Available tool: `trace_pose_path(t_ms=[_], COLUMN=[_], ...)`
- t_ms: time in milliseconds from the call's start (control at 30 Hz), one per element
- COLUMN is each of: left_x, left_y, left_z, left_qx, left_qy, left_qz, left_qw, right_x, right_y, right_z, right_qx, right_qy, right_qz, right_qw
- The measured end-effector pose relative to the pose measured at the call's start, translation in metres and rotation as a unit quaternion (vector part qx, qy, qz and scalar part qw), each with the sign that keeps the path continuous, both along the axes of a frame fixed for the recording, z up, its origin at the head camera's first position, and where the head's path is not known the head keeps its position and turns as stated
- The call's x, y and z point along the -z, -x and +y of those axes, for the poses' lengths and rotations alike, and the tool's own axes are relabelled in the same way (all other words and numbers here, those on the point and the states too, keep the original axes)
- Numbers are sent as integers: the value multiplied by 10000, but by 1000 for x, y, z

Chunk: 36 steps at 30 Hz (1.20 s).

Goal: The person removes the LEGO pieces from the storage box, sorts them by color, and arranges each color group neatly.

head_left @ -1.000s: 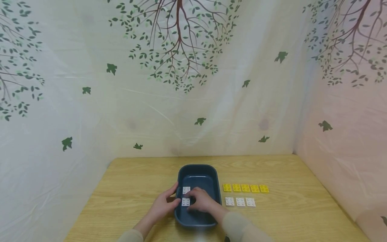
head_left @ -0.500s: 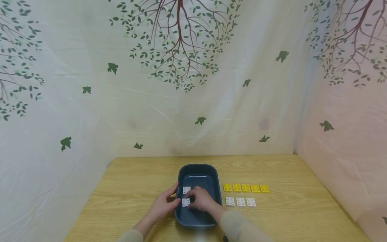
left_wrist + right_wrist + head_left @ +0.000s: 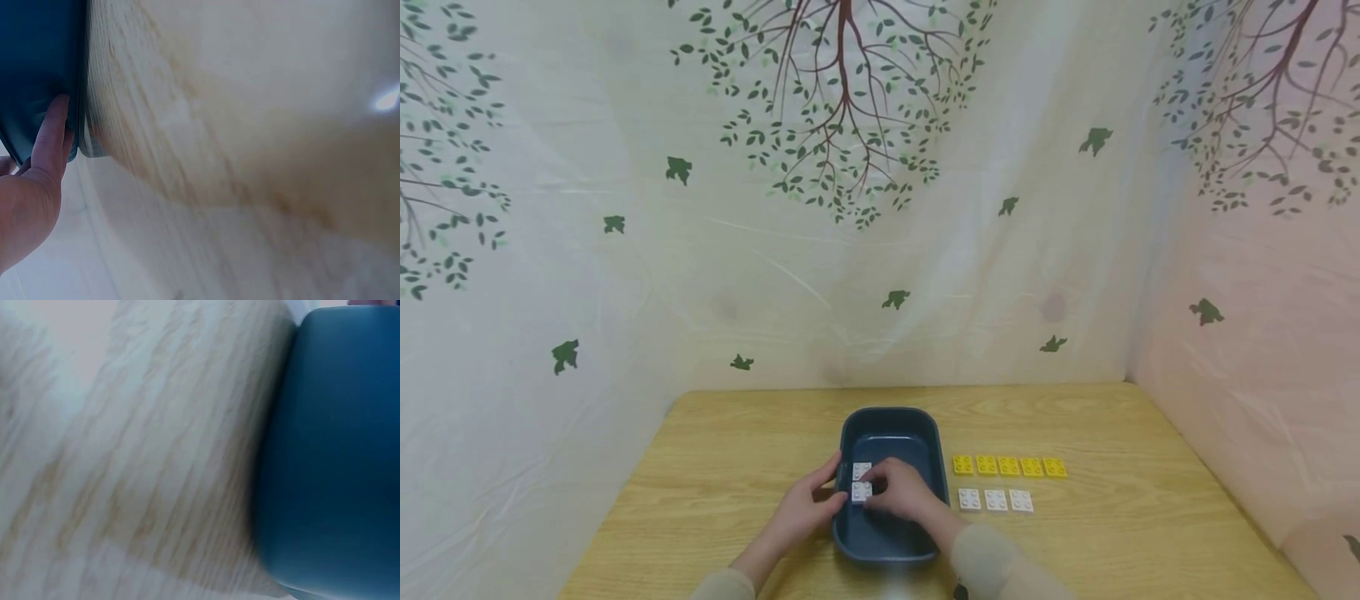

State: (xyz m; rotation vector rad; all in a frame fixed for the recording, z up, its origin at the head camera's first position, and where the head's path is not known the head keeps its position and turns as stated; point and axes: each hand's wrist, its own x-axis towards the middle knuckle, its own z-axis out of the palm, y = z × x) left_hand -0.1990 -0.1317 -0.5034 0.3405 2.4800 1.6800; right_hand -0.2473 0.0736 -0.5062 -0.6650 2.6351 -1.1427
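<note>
A dark blue tray (image 3: 891,546) stands on the table, and two white toy building bricks are in its left part. The far white brick (image 3: 862,471) sits right beyond the near white brick (image 3: 861,492), their edges close together. Thumb and forefinger of my right hand (image 3: 904,490) pinch the near brick from its right side. My left hand (image 3: 801,508) rests with straight fingers against the tray's left wall. Close up in the left wrist view, a straight finger (image 3: 51,134) lies along that wall. The right wrist view has mostly the tray's outer side (image 3: 337,450).
Right of the tray, several yellow bricks (image 3: 1008,466) form a row. Nearer to me lies a row of three white bricks (image 3: 996,500). The wooden table (image 3: 715,442) ends at a pale curtain (image 3: 760,292) printed with leaves and branches.
My right hand has slid the near white brick away from me, up to the far one. My left hand and the tray have stayed in place.
</note>
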Motion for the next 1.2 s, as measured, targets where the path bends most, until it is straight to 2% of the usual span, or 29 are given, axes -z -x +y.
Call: trace_pose_path(t_ms=[167,333,533,833,1200], left_x=[0,-1,-2,-1,0], left_y=[0,-1,-4,-5,-1], left_z=[0,0,3,4,2], left_qx=[-34,-75,-176,-219,-192], left_qy=[160,256,244,182,238], left_qz=[-11,-13,-40,6,34], left_qw=[9999,9996,9995,9996,9995], right_x=[-9,-20,-32,-39,-27], right_y=[-2,-5,-11,-19,-18], right_z=[8,20,42,93,171], right_qx=[69,-117,-155,40,127], right_qy=[605,1066,1372,1256,1012], right_qz=[-143,67,75,109,348], right_qw=[9980,9942,9904,9920,9942])
